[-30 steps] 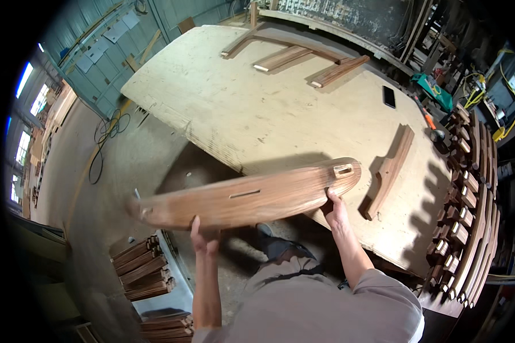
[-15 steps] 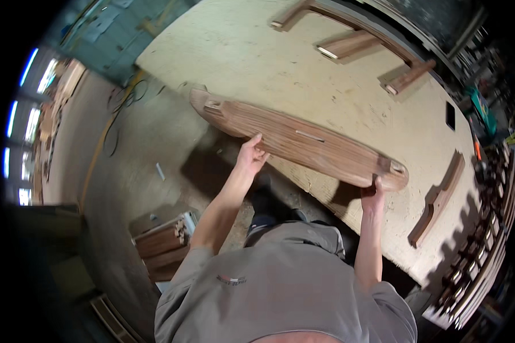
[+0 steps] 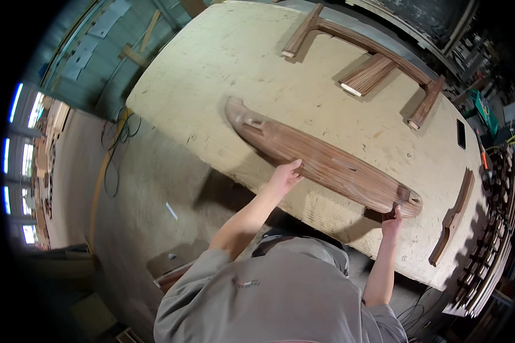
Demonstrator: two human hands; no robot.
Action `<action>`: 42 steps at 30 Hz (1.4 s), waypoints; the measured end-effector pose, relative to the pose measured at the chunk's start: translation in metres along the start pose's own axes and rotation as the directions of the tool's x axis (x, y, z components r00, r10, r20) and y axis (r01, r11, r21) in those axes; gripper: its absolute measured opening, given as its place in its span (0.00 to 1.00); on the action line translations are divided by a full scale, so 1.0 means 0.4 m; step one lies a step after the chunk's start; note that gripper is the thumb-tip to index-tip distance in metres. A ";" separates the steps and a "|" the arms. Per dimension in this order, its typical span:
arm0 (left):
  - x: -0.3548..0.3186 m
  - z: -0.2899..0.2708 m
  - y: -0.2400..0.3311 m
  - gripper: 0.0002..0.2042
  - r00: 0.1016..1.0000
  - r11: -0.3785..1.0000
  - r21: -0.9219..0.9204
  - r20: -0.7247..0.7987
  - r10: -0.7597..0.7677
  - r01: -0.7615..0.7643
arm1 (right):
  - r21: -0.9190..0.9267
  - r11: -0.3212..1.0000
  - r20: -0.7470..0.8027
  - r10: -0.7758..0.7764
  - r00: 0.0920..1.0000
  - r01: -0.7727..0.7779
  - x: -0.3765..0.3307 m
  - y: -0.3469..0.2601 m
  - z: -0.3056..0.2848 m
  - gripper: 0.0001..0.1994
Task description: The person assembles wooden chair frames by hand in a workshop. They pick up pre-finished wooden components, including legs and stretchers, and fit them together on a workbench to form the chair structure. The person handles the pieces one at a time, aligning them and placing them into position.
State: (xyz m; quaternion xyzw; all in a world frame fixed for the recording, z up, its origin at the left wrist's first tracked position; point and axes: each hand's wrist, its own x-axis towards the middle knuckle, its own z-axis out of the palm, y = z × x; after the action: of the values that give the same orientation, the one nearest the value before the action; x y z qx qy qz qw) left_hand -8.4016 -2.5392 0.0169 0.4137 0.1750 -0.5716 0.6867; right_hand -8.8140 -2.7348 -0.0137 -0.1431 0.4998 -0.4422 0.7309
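Note:
A long brown wooden board (image 3: 332, 163), shaped like a curved furniture rail, spans both hands above the table's near side. It has a narrow slot near its middle and a mortise hole towards each rounded end. My left hand (image 3: 286, 175) grips the near edge left of the middle, thumb on top and fingers partly hidden beneath. At the right end, my right hand (image 3: 392, 222) is closed on the near edge, its thumb against the wood. Farther back on the table lies a joined wooden frame (image 3: 375, 43) with three tenoned pieces.
The pale worktable (image 3: 189, 74) also carries a slim curved wooden piece (image 3: 453, 217) and a black phone (image 3: 461, 133) at the right. Stacked wooden parts (image 3: 486, 240) line the right edge. Cables (image 3: 117, 143) lie on the floor at the left.
Both hands have carried the board to the right within the view, with its left end now over the tabletop. The whole view has shifted too, showing the wooden frame more fully.

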 end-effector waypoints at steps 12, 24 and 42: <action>-0.055 -0.036 0.078 0.17 1.000 0.774 0.634 -0.011 -0.010 0.015 | -0.845 0.502 -0.204 0.015 0.979 -0.184 -0.090 -0.142 0.156 0.18; 0.069 0.420 0.316 0.11 0.936 0.476 0.818 0.200 0.291 -0.322 | -0.886 0.330 0.213 -0.334 0.918 0.326 0.325 -0.432 0.393 0.27; 0.846 1.125 0.224 0.55 0.794 -0.613 0.788 0.340 0.504 0.052 | -0.994 -0.092 0.005 -0.558 0.830 -0.056 0.871 -0.484 0.784 0.40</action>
State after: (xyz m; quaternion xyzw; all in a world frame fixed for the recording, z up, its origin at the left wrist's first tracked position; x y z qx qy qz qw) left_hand -8.3264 -3.1012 0.0769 0.8972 -0.4195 -0.1258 0.0567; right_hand -8.6048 -3.1928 0.0460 -0.6148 0.7634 -0.1010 0.1702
